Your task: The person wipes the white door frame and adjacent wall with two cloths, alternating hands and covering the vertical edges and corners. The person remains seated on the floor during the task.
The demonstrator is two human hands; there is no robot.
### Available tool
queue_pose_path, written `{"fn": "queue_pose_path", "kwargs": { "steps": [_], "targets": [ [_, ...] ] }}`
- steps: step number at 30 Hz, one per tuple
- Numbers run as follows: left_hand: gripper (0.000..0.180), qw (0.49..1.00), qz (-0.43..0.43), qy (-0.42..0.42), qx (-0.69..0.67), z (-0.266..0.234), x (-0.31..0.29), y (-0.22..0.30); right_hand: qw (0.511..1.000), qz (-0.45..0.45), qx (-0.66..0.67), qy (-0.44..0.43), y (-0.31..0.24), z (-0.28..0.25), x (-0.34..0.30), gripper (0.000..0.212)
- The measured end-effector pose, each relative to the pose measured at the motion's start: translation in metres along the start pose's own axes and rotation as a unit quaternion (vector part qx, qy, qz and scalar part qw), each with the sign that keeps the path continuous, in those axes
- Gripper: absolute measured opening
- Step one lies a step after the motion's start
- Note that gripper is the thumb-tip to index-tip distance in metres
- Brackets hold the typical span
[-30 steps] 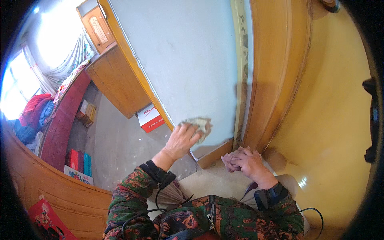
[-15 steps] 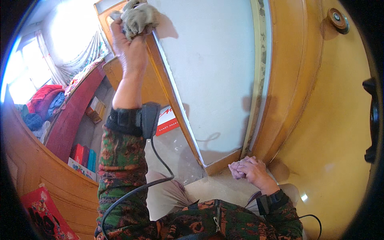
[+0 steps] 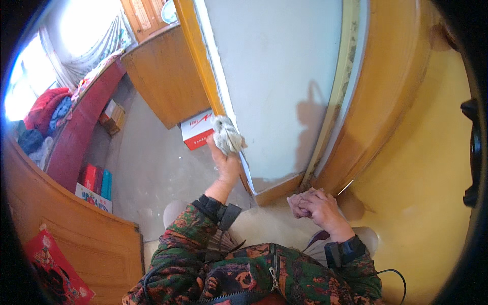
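Observation:
My left hand (image 3: 225, 165) is closed round a crumpled greyish-white rag (image 3: 227, 136). The rag lies against the orange wooden trim (image 3: 199, 56) at the edge of a pale wall panel (image 3: 274, 86), low on its length. Lower and to the right, my right hand (image 3: 327, 212) grips a bunched mauve rag (image 3: 300, 203). That hand is close to the foot of the panel, beside the wooden door frame (image 3: 366, 96); its palm side is hidden. Both forearms wear black straps over patterned sleeves.
A yellow door (image 3: 406, 198) fills the right side. At lower left is another wooden door (image 3: 91, 244) with a red picture on it. Beyond the doorway stand a wooden cabinet (image 3: 165, 71), a red-and-white box (image 3: 198, 131) and a dark red bed side (image 3: 84, 127) heaped with clothes.
My left hand has come down along the trim with the greyish rag, from the top to lower down. My right hand has barely shifted with its mauve rag. The view has tilted somewhat.

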State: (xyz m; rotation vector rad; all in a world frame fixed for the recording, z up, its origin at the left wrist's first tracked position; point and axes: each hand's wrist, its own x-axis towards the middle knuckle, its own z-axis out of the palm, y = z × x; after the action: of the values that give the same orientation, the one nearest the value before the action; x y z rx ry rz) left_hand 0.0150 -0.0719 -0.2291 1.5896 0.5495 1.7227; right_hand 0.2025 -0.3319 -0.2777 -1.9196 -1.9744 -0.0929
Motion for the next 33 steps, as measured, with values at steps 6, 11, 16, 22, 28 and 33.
{"fn": "queue_pose_path", "kwargs": {
  "steps": [6, 11, 16, 22, 28, 33],
  "targets": [
    [0.049, 0.955, -0.242, 0.006, 0.168, -0.024, -0.114, -0.091, 0.998, -0.005, 0.042, -0.045, 0.0, -0.004, 0.002, 0.029],
    [0.053, 0.905, -0.37, -0.092, 0.191, -0.051, -0.149, -0.144, 0.998, -0.006, 0.039, -0.056, 0.001, 0.002, 0.0, 0.023],
    [0.05, 0.827, -0.554, -0.052, 0.08, -0.047, -0.132, -0.136, 0.997, 0.011, 0.008, -0.08, 0.005, 0.014, 0.0, 0.027],
    [0.051, 0.816, -0.564, 0.034, -0.125, -0.051, -0.051, -0.077, 0.98, -0.046, 0.191, 0.029, -0.017, -0.006, 0.035, 0.034],
    [0.052, 0.928, -0.328, 0.108, -0.138, -0.058, 0.033, -0.008, 0.922, -0.104, 0.215, 0.306, -0.04, -0.085, 0.127, 0.039],
    [0.046, 0.929, -0.311, 0.058, -0.189, -0.059, 0.048, -0.008, 0.868, -0.065, 0.318, 0.376, -0.05, -0.099, 0.195, 0.047]
  ]
}}
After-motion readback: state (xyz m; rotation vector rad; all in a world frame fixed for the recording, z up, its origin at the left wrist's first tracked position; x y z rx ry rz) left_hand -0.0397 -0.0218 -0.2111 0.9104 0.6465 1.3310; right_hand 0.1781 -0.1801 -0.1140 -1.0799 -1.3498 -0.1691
